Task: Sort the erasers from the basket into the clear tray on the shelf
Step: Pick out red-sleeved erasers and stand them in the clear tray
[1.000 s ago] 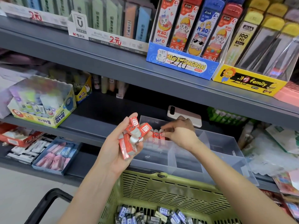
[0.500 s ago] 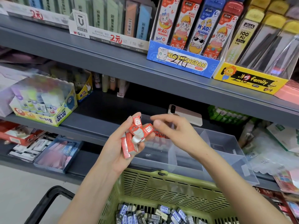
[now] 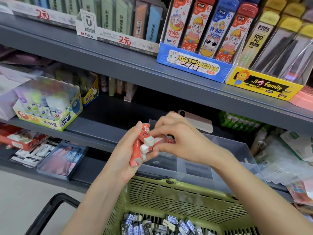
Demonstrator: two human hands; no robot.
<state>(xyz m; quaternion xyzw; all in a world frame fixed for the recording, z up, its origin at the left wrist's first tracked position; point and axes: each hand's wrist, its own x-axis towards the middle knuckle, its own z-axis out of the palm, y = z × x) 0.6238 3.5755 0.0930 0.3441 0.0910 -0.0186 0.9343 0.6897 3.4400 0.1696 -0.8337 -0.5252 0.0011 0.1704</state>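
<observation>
My left hand (image 3: pixel 124 156) grips a bunch of red-sleeved white erasers (image 3: pixel 141 146) just above the near-left corner of the clear tray (image 3: pixel 237 150), which stands on the lower shelf. My right hand (image 3: pixel 184 141) reaches into that bunch and pinches one red eraser (image 3: pixel 158 139) with thumb and fingertips. A few red erasers (image 3: pixel 170 139) stand inside the tray, mostly hidden behind my right hand. The green basket (image 3: pixel 177 192) sits below the tray and holds several dark-sleeved erasers (image 3: pixel 155 224).
A glue-stick box (image 3: pixel 49 106) stands at the left on the same shelf. A blue box of pink items (image 3: pixel 62 158) lies lower left. A phone (image 3: pixel 196 121) leans behind the tray. Display boxes (image 3: pixel 194 65) line the upper shelf. The basket's black handle (image 3: pixel 49 211) is at bottom left.
My right hand left the tray's back-left compartment, moved left to my left hand, and now pinches an eraser in the bunch. The left hand stayed nearly still.
</observation>
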